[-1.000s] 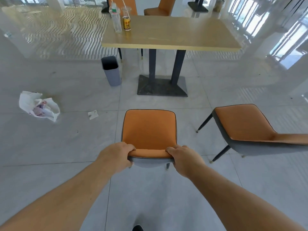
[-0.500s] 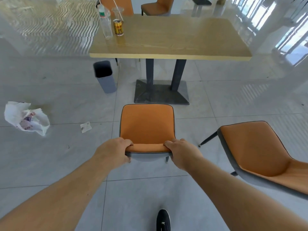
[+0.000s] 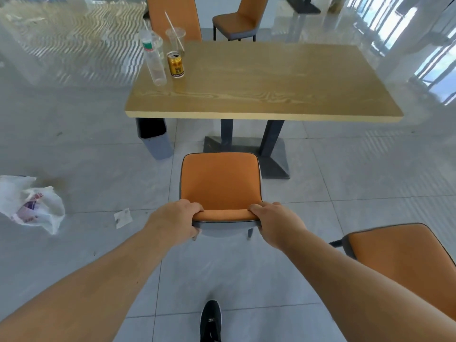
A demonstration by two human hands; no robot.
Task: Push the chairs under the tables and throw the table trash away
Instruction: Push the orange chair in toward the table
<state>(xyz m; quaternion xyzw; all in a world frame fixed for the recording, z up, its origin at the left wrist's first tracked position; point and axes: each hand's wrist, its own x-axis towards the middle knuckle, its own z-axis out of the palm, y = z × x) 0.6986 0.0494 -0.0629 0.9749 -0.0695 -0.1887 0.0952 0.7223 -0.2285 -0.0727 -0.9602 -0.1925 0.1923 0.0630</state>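
Observation:
An orange chair (image 3: 220,183) with a grey shell stands in front of me, its seat facing the wooden table (image 3: 271,80). My left hand (image 3: 176,222) grips the left end of its backrest top and my right hand (image 3: 277,224) grips the right end. The seat's front edge lies near the table's dark pedestal base (image 3: 274,159). On the table's far left corner stand a clear plastic bottle (image 3: 154,62), a gold can (image 3: 175,64) and a clear cup with a straw (image 3: 175,40).
A grey bin (image 3: 155,139) stands on the floor under the table's left end. A white plastic bag (image 3: 32,206) and a paper scrap (image 3: 123,217) lie on the tiles at left. A second orange chair (image 3: 407,265) stands at my right. Two more chairs (image 3: 237,21) stand behind the table.
The chair in my hands has slid forward toward the table, and I have stepped after it. The table now looks nearer and the second chair has dropped to my lower right.

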